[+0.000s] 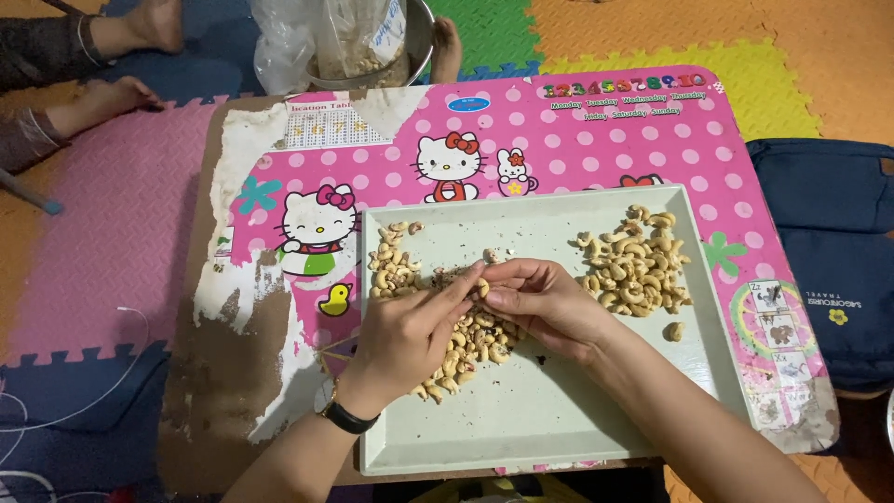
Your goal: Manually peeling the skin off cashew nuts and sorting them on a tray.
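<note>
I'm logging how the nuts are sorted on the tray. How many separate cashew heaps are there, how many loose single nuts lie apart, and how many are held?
Cashew heaps on the pale tray: 3 (left heap, middle heap, right heap)
Loose single nut: 1
Nut held between both hands: 1
Total: 5
</note>
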